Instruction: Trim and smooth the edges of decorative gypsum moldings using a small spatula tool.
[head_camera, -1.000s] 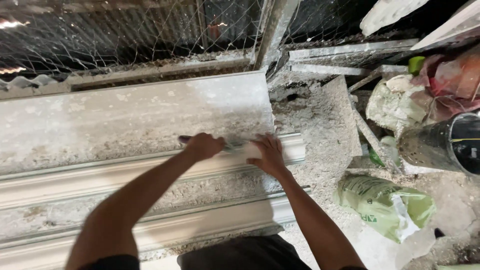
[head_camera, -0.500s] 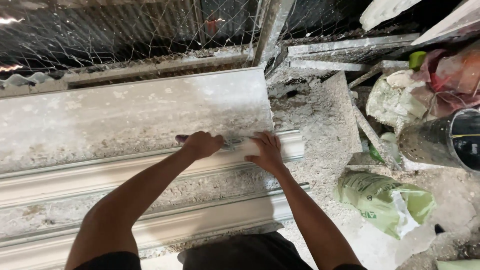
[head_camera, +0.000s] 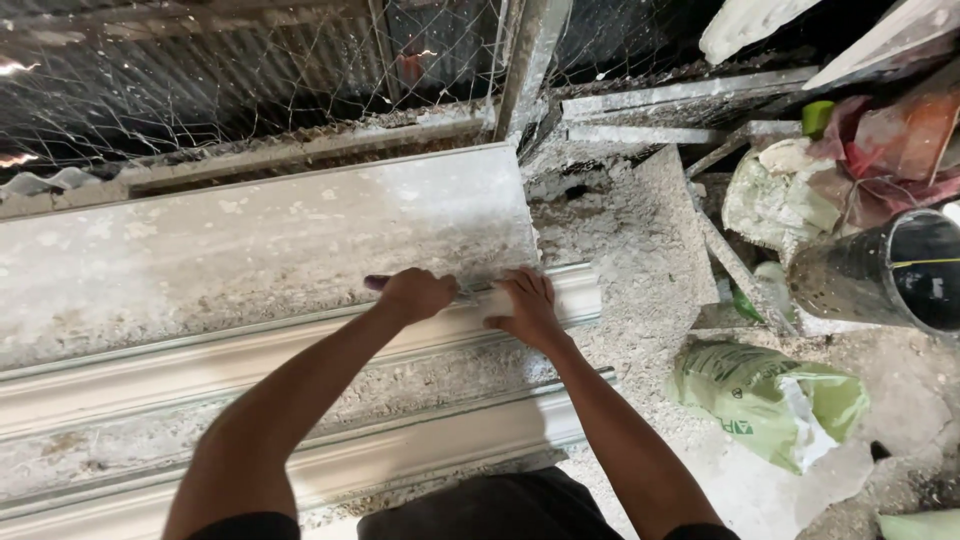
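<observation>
Left hand (head_camera: 415, 295): grip closed around a dark-handled tool (head_camera: 378, 283), the handle end showing past the fist, the working end hidden between the two hands. Right hand (head_camera: 525, 305): fingers spread flat, pressing on a white moulded strip (head_camera: 250, 355), nothing grasped. The strip lies lengthwise under both hands on the dusty counter (head_camera: 250, 250). A second moulded strip (head_camera: 400, 455) lies nearer the body. Green sack (head_camera: 770, 395) on the floor, right of the right hand; black pipe (head_camera: 890, 275) beyond it.
</observation>
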